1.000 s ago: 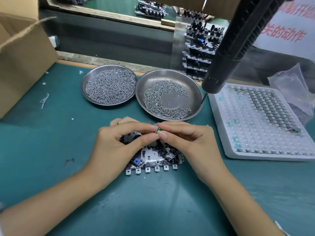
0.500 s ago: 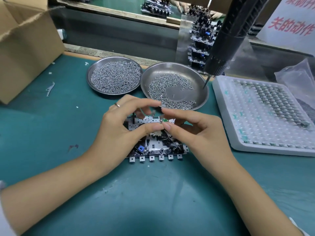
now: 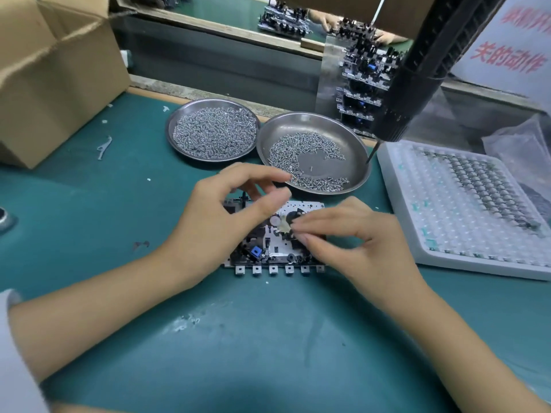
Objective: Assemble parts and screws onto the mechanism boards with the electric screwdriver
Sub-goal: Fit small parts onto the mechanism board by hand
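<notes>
Since half a second ago the two hands have parted: the left hand (image 3: 220, 216) has lifted off the small part and now hovers over the board's (image 3: 272, 234) left half, thumb and forefinger curved close together with nothing visible between them. The right hand (image 3: 357, 236) rests on the board's right half, fingertips pinching a small pale toothed part (image 3: 283, 226) at the board's centre. Whether that part is seated cannot be told. The board lies flat on the green mat (image 3: 268, 338), its row of metal tabs along the near edge. Behind the board sit two steel dishes of screws (image 3: 307, 162), and the electric screwdriver (image 3: 417, 79) hangs above the board's far right, untouched. A white tray (image 3: 465, 210) lies to the board's right and a cardboard box (image 3: 50, 76) far to its left. In judgement, the board is light, stiff and crowded with fragile fittings; it is best held by its bare edges, and the tiny part by fingertips only.
</notes>
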`<act>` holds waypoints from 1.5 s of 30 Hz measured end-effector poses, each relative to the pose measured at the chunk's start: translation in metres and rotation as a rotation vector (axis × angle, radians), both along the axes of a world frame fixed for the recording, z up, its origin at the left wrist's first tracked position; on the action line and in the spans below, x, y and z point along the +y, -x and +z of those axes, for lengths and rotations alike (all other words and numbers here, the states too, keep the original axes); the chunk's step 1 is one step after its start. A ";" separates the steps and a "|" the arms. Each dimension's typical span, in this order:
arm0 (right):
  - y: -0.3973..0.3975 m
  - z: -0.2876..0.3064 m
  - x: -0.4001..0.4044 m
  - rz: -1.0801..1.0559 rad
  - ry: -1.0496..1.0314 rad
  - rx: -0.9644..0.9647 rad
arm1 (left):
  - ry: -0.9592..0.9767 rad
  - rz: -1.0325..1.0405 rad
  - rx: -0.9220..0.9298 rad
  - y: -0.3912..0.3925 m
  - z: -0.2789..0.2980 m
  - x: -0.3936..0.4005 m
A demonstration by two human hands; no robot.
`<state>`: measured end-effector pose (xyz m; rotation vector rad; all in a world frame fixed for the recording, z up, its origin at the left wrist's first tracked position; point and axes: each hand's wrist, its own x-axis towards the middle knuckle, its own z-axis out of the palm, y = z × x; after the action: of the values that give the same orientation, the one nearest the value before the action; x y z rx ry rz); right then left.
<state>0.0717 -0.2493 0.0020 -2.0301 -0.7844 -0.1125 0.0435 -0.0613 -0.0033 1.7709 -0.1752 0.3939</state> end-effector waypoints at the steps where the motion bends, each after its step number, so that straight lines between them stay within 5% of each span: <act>1: 0.002 -0.003 0.000 0.012 0.023 -0.049 | 0.022 0.017 0.010 0.001 0.000 0.001; 13: 0.009 -0.023 0.011 0.032 0.109 -0.371 | -0.168 0.077 0.001 0.015 -0.002 0.007; 21: 0.007 -0.024 0.010 0.050 0.170 -0.442 | -0.412 -0.032 -0.068 0.019 -0.002 0.007; 28: 0.009 -0.022 0.007 0.069 0.131 -0.318 | -0.729 -0.047 -0.170 0.020 -0.008 0.005; 41: 0.014 -0.018 0.009 0.019 0.025 -0.195 | -0.653 -0.049 -0.151 0.017 -0.015 0.005; 45: 0.013 -0.009 0.008 -0.153 -0.116 -0.205 | -0.637 -0.058 -0.152 0.016 -0.016 0.006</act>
<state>0.0583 -0.2408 -0.0071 -1.9861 -0.7292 -0.4493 0.0274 -0.0552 -0.0196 2.3533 -0.5020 0.4626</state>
